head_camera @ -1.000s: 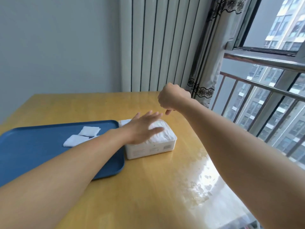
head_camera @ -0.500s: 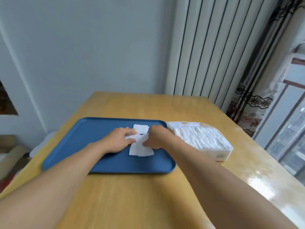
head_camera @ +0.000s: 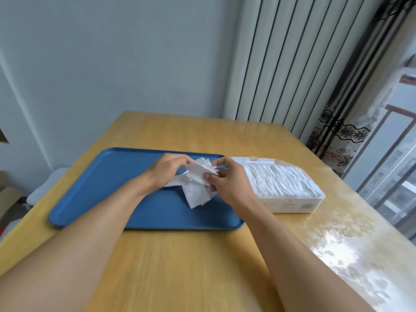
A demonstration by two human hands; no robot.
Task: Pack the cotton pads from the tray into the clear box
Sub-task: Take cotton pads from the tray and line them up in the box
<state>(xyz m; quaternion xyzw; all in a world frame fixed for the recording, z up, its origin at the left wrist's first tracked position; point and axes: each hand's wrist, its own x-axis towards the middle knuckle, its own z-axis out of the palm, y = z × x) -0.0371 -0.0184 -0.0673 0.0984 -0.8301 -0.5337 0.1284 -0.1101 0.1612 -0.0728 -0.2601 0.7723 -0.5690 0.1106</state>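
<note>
Cotton pads, thin white squares [head_camera: 198, 183], are bunched in a loose fan just above the flat blue plastic tray [head_camera: 108, 188], gathered between both hands. In the head view, the left hand [head_camera: 166, 172] curls its fingers around the back of the bunch, and the right hand [head_camera: 227, 181] pinches the front edges with thumb and fingertips. The clear rectangular plastic box [head_camera: 292, 204] sits touching the tray's right end, lid open and already filled with rows of pads standing on edge.

To do this well, I'd square the bundle so the edges line up before lifting it across; the pads look soft and splay easily, so a firm, even squeeze on both faces should keep stragglers from slipping out. The box looks nearly full, so sliding them in on edge beside the existing rows will likely work best.

Tray and box rest on a yellowish wooden table [head_camera: 202, 266], glossy with glare at its right side. Behind it is a pale grey-blue wall [head_camera: 112, 64], a white ribbed radiator [head_camera: 281, 59], a dark patterned curtain [head_camera: 344, 131] and a window [head_camera: 396, 165]
</note>
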